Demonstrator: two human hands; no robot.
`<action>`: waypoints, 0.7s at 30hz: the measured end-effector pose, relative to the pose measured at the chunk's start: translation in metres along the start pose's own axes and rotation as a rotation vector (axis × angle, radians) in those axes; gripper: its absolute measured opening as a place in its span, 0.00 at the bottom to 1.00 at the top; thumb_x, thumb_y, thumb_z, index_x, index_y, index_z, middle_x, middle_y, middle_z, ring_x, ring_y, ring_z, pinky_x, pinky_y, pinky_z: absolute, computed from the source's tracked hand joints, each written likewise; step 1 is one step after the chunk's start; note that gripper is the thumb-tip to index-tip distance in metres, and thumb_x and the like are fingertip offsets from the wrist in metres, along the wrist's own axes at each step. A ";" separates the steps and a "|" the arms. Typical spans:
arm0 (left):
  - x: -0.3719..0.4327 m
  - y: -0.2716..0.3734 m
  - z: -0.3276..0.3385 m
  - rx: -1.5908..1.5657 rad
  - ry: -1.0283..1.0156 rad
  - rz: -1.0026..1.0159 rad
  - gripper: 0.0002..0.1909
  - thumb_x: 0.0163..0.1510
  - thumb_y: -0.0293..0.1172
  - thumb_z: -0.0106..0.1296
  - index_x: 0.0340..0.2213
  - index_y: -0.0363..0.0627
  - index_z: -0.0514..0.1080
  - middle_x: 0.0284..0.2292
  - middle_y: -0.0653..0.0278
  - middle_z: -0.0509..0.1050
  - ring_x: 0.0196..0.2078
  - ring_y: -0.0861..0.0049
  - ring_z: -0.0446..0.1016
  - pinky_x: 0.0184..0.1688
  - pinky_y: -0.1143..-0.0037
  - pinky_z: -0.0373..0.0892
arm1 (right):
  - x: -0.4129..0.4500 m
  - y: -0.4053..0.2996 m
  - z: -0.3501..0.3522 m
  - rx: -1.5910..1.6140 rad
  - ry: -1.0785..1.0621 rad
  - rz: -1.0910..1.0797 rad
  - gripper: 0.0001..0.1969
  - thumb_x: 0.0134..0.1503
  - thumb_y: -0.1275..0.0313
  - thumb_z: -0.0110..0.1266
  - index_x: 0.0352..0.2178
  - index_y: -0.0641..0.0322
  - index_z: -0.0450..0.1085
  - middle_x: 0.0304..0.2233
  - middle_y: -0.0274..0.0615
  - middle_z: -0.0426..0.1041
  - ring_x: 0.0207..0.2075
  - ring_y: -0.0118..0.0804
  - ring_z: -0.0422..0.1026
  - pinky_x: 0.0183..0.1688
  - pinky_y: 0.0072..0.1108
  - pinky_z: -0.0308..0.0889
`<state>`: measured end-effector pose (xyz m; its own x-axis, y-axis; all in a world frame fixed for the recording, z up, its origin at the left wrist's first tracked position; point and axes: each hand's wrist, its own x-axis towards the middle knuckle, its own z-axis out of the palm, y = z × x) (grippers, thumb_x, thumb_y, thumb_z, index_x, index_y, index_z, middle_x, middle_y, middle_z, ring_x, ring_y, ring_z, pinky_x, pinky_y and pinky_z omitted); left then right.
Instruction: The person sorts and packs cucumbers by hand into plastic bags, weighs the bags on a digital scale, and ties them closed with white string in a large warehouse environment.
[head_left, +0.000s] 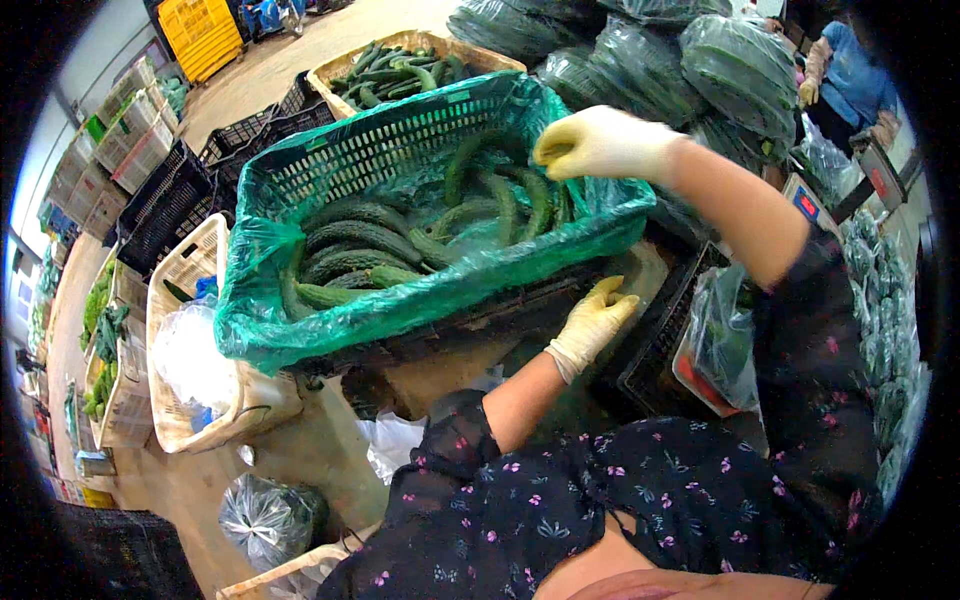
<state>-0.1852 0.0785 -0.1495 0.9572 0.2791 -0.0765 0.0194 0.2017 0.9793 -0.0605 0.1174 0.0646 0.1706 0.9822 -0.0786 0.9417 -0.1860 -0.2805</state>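
Observation:
Both my hands wear pale yellow and white gloves. My right hand (604, 144) is raised over the right end of a plastic crate (435, 296) lined with green plastic film; its fingers curl downward, and whether they pinch anything does not show. Below the crate's near right side is my left hand (596, 319), its thumb and fingers a little apart with nothing seen between them. Dark ridged cucumbers (367, 238) lie side by side in the crate's left part. More curved cucumbers (506, 199) lie loosely in its right part.
Behind stands a cream crate of cucumbers (409, 75). Bagged cucumbers (739, 71) are piled at the upper right, near a co-worker in blue (859, 75). A cream basket (251, 405) holding clear plastic stands left. A tied bag (270, 517) lies on the floor; black crates (169, 206) stand beyond.

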 end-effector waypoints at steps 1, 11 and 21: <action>0.001 0.007 -0.001 -0.009 -0.037 0.011 0.30 0.51 0.39 0.51 0.51 0.33 0.58 0.39 0.53 0.72 0.41 0.74 0.70 0.44 0.79 0.64 | 0.030 0.006 0.017 -0.077 -0.043 0.059 0.21 0.44 0.64 0.55 0.41 0.61 0.69 0.38 0.44 0.73 0.40 0.38 0.72 0.45 0.24 0.65; -0.013 0.011 -0.026 0.133 -0.055 0.172 0.20 0.51 0.34 0.45 0.44 0.37 0.65 0.30 0.54 0.73 0.31 0.72 0.70 0.37 0.75 0.65 | 0.212 0.040 0.120 -0.724 -0.003 -0.096 0.20 0.42 0.74 0.54 0.42 0.54 0.68 0.41 0.44 0.70 0.46 0.44 0.67 0.44 0.32 0.64; -0.014 0.009 -0.039 0.338 -0.095 0.084 0.20 0.48 0.41 0.49 0.38 0.38 0.69 0.28 0.54 0.73 0.29 0.65 0.70 0.34 0.73 0.65 | 0.224 0.045 0.118 -0.934 -0.148 -0.123 0.16 0.36 0.73 0.60 0.32 0.50 0.73 0.37 0.40 0.70 0.43 0.44 0.69 0.41 0.32 0.65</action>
<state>-0.2097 0.1128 -0.1468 0.9818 0.1896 0.0091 0.0187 -0.1442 0.9894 -0.0143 0.3262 -0.0785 0.0767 0.9684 -0.2373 0.8126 0.0772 0.5777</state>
